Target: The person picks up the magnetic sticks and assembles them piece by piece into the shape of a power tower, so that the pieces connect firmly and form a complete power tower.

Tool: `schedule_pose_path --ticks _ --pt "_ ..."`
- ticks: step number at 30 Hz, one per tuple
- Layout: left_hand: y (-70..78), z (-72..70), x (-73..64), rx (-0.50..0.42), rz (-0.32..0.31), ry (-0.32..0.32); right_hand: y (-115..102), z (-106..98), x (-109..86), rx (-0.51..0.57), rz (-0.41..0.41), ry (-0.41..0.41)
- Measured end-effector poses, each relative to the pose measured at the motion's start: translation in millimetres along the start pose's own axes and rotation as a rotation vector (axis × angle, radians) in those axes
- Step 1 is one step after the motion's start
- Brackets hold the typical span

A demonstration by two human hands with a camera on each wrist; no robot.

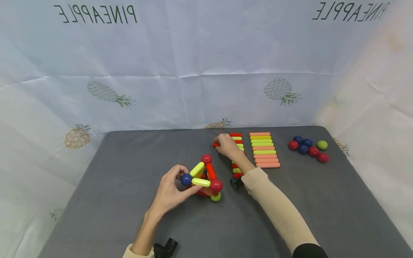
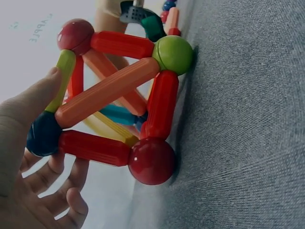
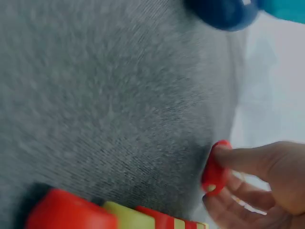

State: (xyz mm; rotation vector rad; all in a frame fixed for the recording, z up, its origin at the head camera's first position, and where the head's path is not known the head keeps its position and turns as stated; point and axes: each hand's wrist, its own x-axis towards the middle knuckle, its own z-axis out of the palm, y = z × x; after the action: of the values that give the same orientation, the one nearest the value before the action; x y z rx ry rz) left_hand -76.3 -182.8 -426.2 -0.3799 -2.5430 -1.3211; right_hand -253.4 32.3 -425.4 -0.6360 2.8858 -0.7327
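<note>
Left of the red-and-lime plastic rod column (image 1: 237, 138), right hand (image 1: 228, 147) pinches one red plastic rod (image 3: 214, 172), beyond and slightly right of the multicoloured ball-and-rod frame (image 1: 200, 182) left hand (image 1: 172, 188) grips.

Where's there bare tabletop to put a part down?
Grey table: left of the left hand; also right of the right sleeve, nearer than the loose balls. Narrower gap: between balls and salmon-yellow rods. Crowded: middle, with ball-and-rod frame, right hand, red-yellow rods.
</note>
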Motion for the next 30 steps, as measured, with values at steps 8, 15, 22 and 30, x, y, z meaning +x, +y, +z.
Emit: schedule_pose_path --ticks 8,15,22,30 --pt "-0.6 0.7 1.8 -0.011 -0.023 -0.021 3 -16 -18.4 0.169 -0.099 0.069" --pt "-0.8 2.8 1.5 -0.014 -0.026 -0.032 1 -36 -43.9 0.550 -0.095 0.118" --pt "-1.0 2.7 2.1 -0.013 -0.013 -0.026 -22 -58 -81.5 0.727 -0.268 0.177" --pt "0.0 3.9 2.2 -0.013 -0.008 -0.015 -43 -61 -125.9 0.702 -0.414 0.145"
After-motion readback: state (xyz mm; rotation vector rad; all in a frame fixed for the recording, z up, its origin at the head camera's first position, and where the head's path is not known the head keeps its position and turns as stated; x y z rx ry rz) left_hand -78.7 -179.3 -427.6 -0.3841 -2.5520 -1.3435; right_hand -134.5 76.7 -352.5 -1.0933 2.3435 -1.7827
